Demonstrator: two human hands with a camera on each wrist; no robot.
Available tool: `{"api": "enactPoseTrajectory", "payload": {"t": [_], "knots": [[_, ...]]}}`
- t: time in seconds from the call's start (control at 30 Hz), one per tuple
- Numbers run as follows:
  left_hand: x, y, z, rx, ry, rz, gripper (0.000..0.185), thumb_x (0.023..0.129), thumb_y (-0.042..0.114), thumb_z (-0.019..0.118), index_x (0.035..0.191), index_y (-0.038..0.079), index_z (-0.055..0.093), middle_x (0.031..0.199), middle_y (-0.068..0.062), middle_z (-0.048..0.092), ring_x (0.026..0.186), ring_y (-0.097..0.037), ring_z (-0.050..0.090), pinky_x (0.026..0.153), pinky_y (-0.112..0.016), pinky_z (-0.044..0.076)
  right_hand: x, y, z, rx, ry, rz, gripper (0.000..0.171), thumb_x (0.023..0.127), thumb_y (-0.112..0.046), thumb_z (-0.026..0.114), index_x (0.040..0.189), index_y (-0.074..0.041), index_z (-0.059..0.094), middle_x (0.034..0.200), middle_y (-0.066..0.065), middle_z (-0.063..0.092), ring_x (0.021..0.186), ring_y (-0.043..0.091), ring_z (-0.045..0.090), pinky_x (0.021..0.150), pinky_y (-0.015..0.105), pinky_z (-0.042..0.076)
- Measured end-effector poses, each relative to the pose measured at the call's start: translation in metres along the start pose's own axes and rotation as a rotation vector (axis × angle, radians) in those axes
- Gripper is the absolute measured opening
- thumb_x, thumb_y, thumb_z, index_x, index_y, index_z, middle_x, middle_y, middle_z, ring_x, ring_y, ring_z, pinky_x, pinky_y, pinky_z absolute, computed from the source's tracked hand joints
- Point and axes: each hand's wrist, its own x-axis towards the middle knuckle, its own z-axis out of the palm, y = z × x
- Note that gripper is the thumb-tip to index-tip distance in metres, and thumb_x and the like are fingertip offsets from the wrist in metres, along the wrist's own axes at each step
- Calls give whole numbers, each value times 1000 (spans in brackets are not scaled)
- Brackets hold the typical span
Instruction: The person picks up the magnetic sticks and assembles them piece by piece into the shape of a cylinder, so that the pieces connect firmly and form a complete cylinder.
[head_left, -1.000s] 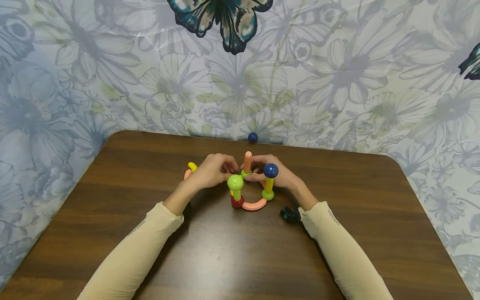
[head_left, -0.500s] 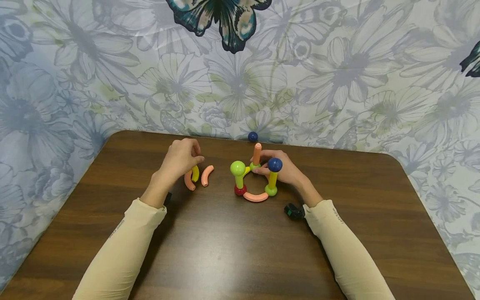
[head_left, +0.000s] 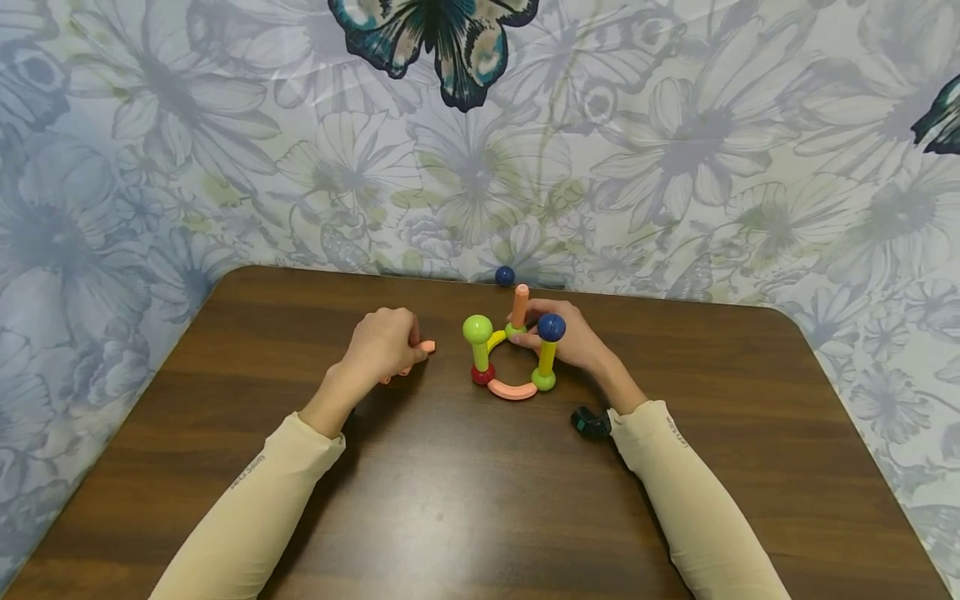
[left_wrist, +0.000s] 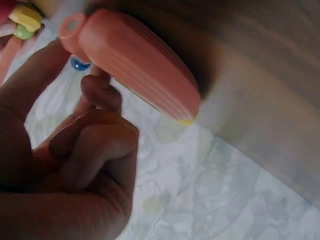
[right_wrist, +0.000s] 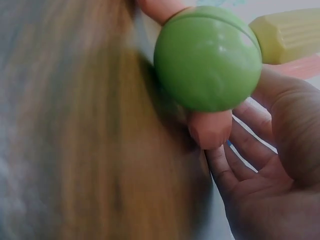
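Observation:
My left hand (head_left: 384, 343) pinches a curved salmon-pink stick (head_left: 427, 346) between thumb and index finger, just above the table. Other curved pink sticks (left_wrist: 145, 65) lie beneath that hand, mostly hidden in the head view. To the right stands a ring of balls and curved sticks with upright posts: a green ball on a green stick (head_left: 480, 357), a blue ball (head_left: 551, 327) on a yellow stick (head_left: 547, 358), and a bare pink stick (head_left: 521, 306). My right hand (head_left: 568, 335) grips the green ball (head_left: 515, 330) under the bare pink stick, at the ring's back.
A loose blue ball (head_left: 505, 276) sits at the table's back edge, against the patterned wall cloth (head_left: 480, 183). A black wrist device (head_left: 590, 422) shows by the right sleeve. The brown table (head_left: 450, 500) extends around the ring.
My left hand left the ring, went left to the loose curved sticks and now has one pink stick in its fingers. The ring shifted slightly right and back, with my right hand on it.

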Motion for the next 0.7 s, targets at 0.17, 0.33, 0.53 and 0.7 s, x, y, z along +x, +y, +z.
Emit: {"api": "enactPoseTrajectory", "payload": {"t": [0.17, 0.33, 0.53, 0.7], "knots": [[-4, 7, -11, -200, 28, 62, 28, 97, 34, 77, 86, 11, 67, 59, -2, 66, 45, -22, 58, 46, -38, 56, 0, 2, -1, -20, 23, 1, 34, 92, -24, 84, 123, -14, 74, 116, 2, 79, 107, 20, 71, 93, 38, 54], [-14, 15, -30, -417, 54, 114, 22, 96, 29, 78, 91, 12, 66, 65, -3, 69, 63, -33, 64, 41, -50, 55, -2, 4, -3, -49, 75, 23, 34, 91, -26, 84, 122, -15, 75, 114, 4, 78, 106, 21, 70, 91, 39, 55], [-20, 25, -36, -562, 18, 130, 20, 94, 23, 80, 96, 10, 65, 67, -7, 70, 60, -29, 66, 51, -38, 55, -2, 6, -4, -78, 107, 56, 34, 91, -31, 84, 121, -18, 75, 113, 3, 77, 105, 21, 70, 90, 39, 54], [-25, 34, -37, -633, 8, 121, 19, 94, 24, 80, 96, 10, 66, 69, -9, 70, 58, -32, 65, 50, -34, 53, -1, 5, -2, -89, 147, 66, 32, 90, -31, 85, 118, -17, 76, 109, 4, 77, 100, 21, 70, 87, 38, 53]]}}
